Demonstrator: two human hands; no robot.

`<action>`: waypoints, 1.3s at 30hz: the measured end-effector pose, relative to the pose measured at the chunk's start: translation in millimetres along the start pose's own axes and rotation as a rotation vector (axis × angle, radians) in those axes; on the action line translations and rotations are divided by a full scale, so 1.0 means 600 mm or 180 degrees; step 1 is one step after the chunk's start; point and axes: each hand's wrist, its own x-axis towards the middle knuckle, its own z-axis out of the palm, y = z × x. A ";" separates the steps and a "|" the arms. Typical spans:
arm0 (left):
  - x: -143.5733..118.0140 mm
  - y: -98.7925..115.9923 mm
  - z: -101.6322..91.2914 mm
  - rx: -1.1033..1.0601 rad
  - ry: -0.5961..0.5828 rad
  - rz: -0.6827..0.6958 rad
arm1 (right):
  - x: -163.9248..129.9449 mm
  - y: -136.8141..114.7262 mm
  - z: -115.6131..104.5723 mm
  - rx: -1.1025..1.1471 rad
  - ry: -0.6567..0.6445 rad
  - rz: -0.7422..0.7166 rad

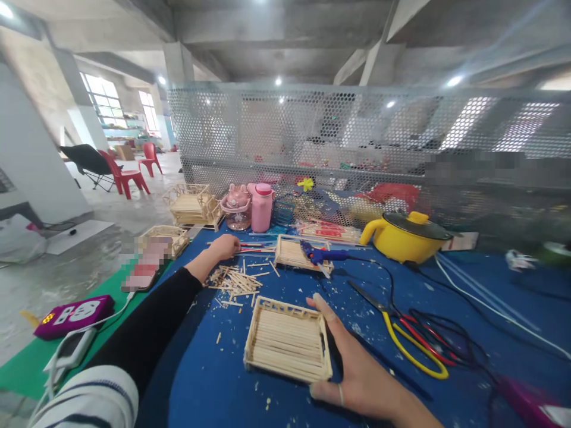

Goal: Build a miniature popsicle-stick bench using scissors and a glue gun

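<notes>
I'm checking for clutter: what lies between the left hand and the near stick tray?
In the head view, a loose scatter of short wooden sticks lies between the left hand and the near stick tray.

A yellow pot (401, 245) with a dark lid (398, 223) sat toward the far right of the blue counter (200, 371), near a perforated metal screen (267, 128). Farther left, a pink jug (262, 209) stood upright just beside a pink basket (235, 209). A phone (149, 261) and a purple device (74, 318) with a lit display lay over a green surface (27, 365). Beyond, two red chairs (129, 176) stood near a black folding chair (89, 160).
</notes>
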 end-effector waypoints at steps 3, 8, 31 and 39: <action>-0.004 -0.035 -0.034 0.0073 -0.0084 0.0008 | 0.001 0.002 0.001 -0.0008 0.0049 -0.0071; -0.037 -0.059 -0.042 0.0053 -0.0589 0.0057 | 0.002 0.003 0.002 -0.0095 0.0019 -0.0134; -0.013 0.019 0.015 -0.0103 -0.0056 0.0216 | 0.001 0.006 0.001 -0.0171 0.0022 -0.0128; 0.014 0.059 0.016 0.0037 -0.0241 0.0250 | 0.004 -0.008 0.004 -0.0066 0.0055 -0.0045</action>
